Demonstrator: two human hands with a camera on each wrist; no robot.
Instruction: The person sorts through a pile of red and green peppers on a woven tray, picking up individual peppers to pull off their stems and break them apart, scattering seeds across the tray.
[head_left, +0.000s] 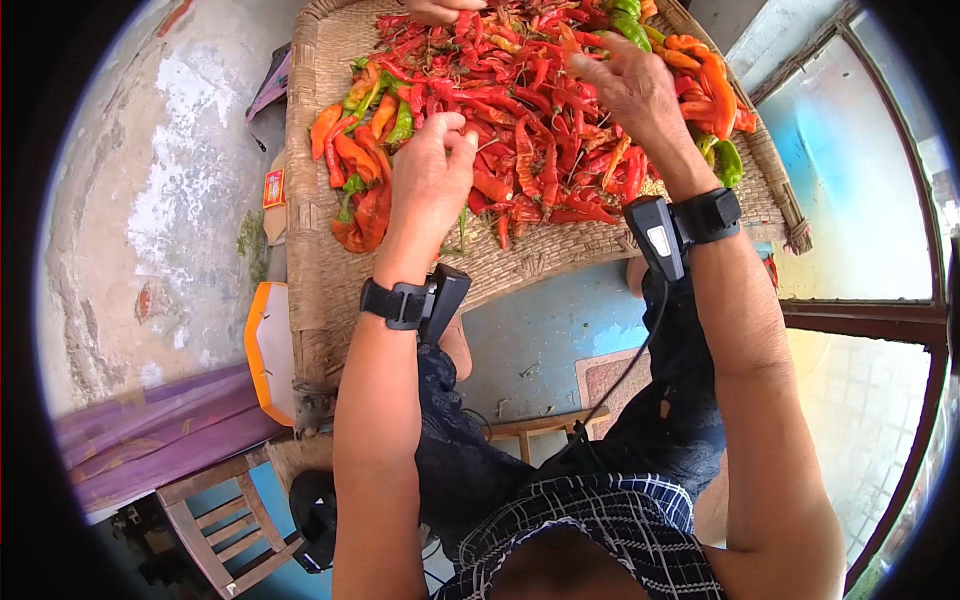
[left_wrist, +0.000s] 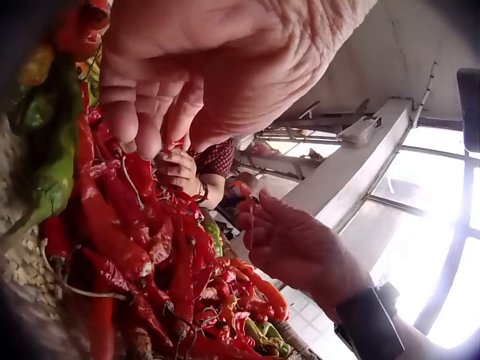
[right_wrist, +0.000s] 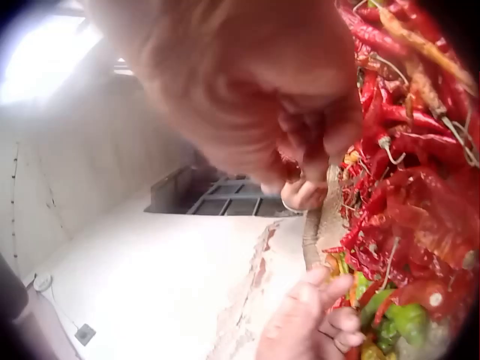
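Note:
A heap of red chili peppers [head_left: 545, 150], many wrinkled, covers a woven tray [head_left: 310, 200]. My right hand [head_left: 635, 90] is over the heap's right side. In the left wrist view, its fingertips pinch a red chili pepper [left_wrist: 243, 192] that stands up from them. My left hand [head_left: 435, 175] is at the heap's near left, fingers bent and thumb close to the forefinger. In the left wrist view, its fingertips overlap the red peppers, and I cannot tell whether it holds one. Orange and green peppers [head_left: 360, 155] lie just left of it.
Another person's hand [head_left: 440, 10] is at the tray's far edge. More orange and green peppers [head_left: 715, 85] line the right side. A glazed door [head_left: 850, 200] stands to the right and a worn wall [head_left: 170, 190] to the left. A wooden chair [head_left: 230, 525] is at lower left.

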